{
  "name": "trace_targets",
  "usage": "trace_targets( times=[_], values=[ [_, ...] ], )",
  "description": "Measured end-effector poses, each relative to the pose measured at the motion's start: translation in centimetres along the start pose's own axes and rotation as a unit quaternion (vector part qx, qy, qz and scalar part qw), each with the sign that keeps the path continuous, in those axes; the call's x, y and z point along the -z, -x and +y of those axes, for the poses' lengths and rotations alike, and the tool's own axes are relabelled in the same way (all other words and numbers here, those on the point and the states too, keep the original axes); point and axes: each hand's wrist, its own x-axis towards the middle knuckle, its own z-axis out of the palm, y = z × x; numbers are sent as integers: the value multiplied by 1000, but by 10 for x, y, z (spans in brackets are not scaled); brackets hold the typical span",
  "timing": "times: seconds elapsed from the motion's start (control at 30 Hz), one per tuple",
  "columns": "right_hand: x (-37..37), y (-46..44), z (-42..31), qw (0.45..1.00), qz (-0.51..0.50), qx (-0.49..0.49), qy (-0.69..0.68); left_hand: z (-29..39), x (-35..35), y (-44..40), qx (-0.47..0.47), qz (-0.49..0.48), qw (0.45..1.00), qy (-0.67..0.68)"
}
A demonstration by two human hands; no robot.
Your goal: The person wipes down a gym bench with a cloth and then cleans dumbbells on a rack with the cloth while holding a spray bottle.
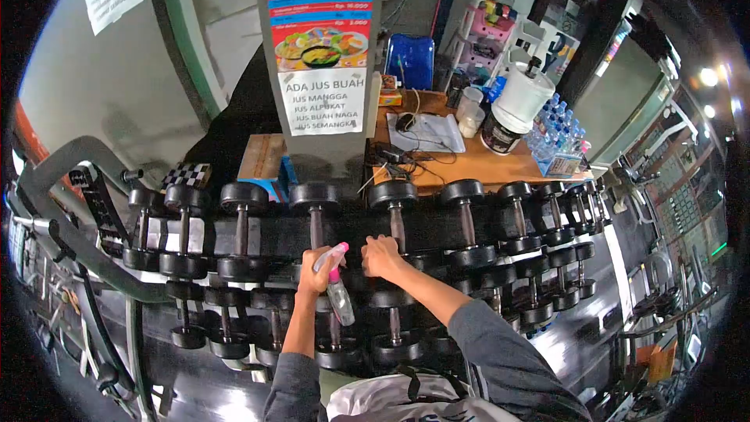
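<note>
A clear spray bottle (341, 302) with a pink and white nozzle is in my left hand (315, 267), its fingers wrapped round the top. It hangs over the dumbbell rack, beside a black dumbbell (316, 223) on the upper row. To the right, my right hand (380, 256) is closed next to the handle end of another black dumbbell (397, 227). Whatever those fingers hold, if anything, is hidden.
Several dumbbells fill two rows of the rack. Behind it stands a wooden table (437, 177) with papers, cables, a white bucket (523, 98) and water bottles (556, 129). A pillar carries a menu sign (322, 101). Gym machine frames (101, 266) stand left.
</note>
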Motion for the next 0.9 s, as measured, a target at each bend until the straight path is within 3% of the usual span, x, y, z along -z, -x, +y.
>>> trace_targets(
  times=[0.07,0.17,0.23,0.3,0.43,0.5,0.53,0.63,0.73,0.77,0.83,0.9],
  values=[
    [19,-15,0,989,-147,-16,-11,16,8,-3,32,-13,999,-17],
    [51,-15,19,979,-202,17,10,6,17,0,65,-30,997,14],
    [72,-8,30,977,-202,67,-6,11,14,-2,42,-25,999,-8],
    [32,-7,42,987,-134,78,-35,10,7,-2,26,-27,999,-35],
    [-6,-25,28,988,-124,90,3,8,3,0,32,-4,999,-37],
    [-60,-42,28,992,-68,91,-60,2,4,-1,17,-2,999,-31],
    [-45,-46,16,992,-68,93,-61,0,3,-1,7,4,1000,-29],
    [7,-62,-18,922,-379,-6,77,-1,4,-1,-11,9,999,-43],
    [-3,-70,-23,905,-404,-64,113,9,6,-1,-19,2,999,-50],
    [-7,-68,-17,907,-400,-64,114,13,7,-1,-13,1,999,-42],
    [-20,-52,7,968,-237,38,67,15,7,-3,-17,6,999,-34],
    [32,-30,17,974,-223,28,12,13,5,0,-15,10,1000,-21]
  ],
)
